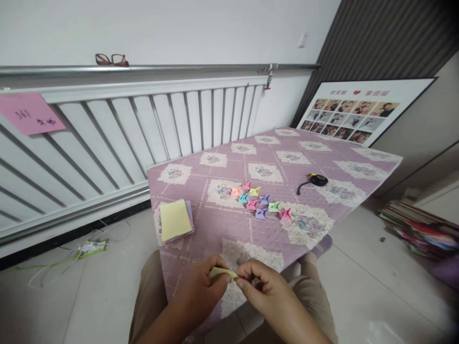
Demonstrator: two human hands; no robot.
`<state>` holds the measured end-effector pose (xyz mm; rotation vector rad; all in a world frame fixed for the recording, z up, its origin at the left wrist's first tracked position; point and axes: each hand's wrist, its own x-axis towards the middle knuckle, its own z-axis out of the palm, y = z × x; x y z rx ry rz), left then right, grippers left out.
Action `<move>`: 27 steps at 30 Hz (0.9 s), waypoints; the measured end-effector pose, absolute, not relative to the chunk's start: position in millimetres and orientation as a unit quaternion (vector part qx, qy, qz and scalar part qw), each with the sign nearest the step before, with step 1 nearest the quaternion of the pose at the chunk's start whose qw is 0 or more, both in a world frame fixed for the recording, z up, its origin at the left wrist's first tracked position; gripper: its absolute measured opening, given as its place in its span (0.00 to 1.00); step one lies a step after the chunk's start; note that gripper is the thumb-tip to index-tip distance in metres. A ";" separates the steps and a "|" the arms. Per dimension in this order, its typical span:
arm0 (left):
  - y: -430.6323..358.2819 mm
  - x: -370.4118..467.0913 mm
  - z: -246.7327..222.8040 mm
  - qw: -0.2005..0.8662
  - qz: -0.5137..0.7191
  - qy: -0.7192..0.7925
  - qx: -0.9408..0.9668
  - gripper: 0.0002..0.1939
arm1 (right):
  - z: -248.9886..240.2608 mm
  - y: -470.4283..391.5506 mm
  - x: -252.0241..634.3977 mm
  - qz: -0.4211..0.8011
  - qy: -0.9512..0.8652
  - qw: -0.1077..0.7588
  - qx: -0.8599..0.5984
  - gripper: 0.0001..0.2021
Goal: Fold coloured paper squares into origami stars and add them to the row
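A small piece of folded yellow paper point(220, 272) is held between my two hands near the front edge of the table. My left hand point(202, 289) pinches its left part between thumb and fingers. The fingertips of my right hand point(263, 284) are closed on its right end. Beyond my hands, several small folded paper pieces point(252, 204) in pink, orange, yellow, blue, purple and green lie grouped on the cloth. To the left is a stack of coloured paper sheets point(175, 220) with a yellow sheet on top.
The table point(229, 229) has a purple patterned cloth. A black tape measure point(318, 179) lies toward its right side. Behind stand a white radiator point(186, 117) and a photo board point(344, 114). A power strip point(93, 247) with cables is on the floor at left.
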<state>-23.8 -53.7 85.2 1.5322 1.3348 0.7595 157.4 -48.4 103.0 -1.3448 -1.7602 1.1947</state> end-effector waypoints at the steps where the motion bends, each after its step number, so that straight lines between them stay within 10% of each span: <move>1: -54.1 -23.0 83.4 0.474 0.319 0.549 0.609 0.06 | 100.1 -47.9 156.6 0.456 -0.654 0.317 -0.513 0.08; 18: -41.4 -18.3 46.5 0.642 0.294 0.527 0.472 0.13 | 49.1 -36.0 156.7 0.607 -0.418 0.389 -0.552 0.19; 27: -26.2 -30.3 22.7 0.409 0.199 0.622 0.638 0.11 | 9.1 -29.1 158.6 0.401 -0.598 0.345 -0.602 0.13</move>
